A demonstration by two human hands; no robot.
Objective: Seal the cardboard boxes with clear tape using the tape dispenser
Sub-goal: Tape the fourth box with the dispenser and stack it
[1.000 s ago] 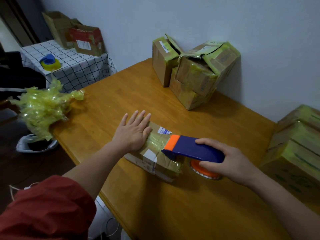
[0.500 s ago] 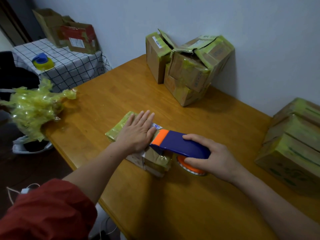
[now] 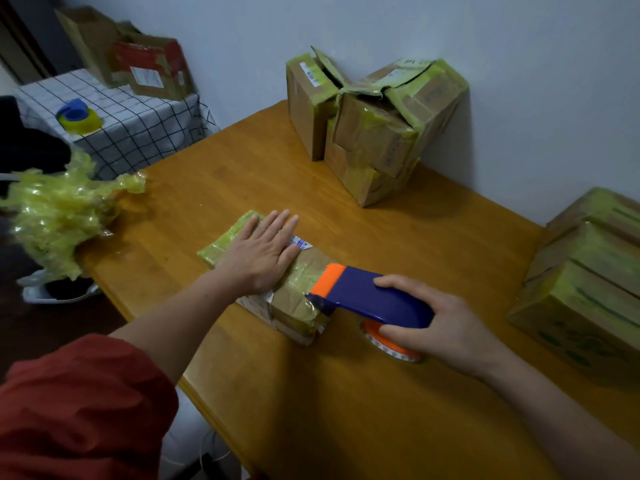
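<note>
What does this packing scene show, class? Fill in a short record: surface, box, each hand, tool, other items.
Surface: wooden table
Box: small cardboard box, lying flat near the front edge
Left hand: flat on the box, fingers straight
Right hand: grips the tape dispenser
Tool tip: orange, at the box's right end
Others: box pile by the wall; box stack at right; tape wad at left

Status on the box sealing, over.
Left hand flat, pressing small flat cardboard box. Right hand grips blue-and-orange plastic tape dispenser, orange nose on box top. Crumpled yellowish tape wad sits far left, apart.
</note>
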